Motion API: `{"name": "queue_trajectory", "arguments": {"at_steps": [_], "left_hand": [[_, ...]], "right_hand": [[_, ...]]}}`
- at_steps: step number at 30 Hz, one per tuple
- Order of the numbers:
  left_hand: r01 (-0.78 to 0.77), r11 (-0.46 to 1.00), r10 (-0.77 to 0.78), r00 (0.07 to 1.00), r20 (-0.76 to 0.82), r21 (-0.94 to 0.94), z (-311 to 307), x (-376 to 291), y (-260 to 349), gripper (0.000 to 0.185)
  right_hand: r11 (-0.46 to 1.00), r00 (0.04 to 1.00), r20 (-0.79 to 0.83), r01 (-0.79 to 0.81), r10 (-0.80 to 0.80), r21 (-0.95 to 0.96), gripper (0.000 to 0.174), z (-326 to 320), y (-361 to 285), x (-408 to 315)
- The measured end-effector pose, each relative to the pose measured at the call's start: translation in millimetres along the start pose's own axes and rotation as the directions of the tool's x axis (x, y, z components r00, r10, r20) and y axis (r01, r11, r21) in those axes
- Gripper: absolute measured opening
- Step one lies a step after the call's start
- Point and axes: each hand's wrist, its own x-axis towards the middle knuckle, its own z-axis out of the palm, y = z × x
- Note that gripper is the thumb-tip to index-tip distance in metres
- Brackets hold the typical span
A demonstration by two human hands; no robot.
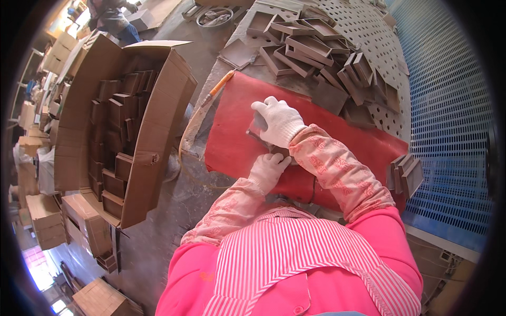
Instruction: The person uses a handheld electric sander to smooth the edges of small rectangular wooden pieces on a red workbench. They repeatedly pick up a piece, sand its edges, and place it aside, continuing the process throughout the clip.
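Both of my hands wear white knit gloves over a red cloth spread on the worktable. My right hand is curled over a greyish tool or block that it largely hides; its kind cannot be told. Just below, my left hand has its fingers bent at the near edge of a small dark flat piece, mostly covered by my right hand and forearm. An orange-handled tool lies at the cloth's upper left corner, beside a thin hose.
Shallow brown trays are heaped on the perforated tabletop; several more stand at the cloth's right end. A large cardboard box of similar pieces stands at left. A blue slatted panel borders the right. Another person is at upper left.
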Motion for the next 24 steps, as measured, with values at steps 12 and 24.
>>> {"name": "queue_trajectory", "arguments": {"at_steps": [12,24], "left_hand": [[0.209,0.972,-0.2,0.976,0.089,-0.104,-3.0,10.0,12.1,0.014],[-0.45,0.87,0.398,0.883,0.25,0.203,8.9,136.6,24.8,0.02]], "right_hand": [[0.957,0.919,-0.268,-0.267,0.288,0.111,0.069,1.9,98.6,-135.8],[0.865,0.848,-0.258,-0.37,0.464,0.339,0.067,30.5,58.9,-268.6]]}}
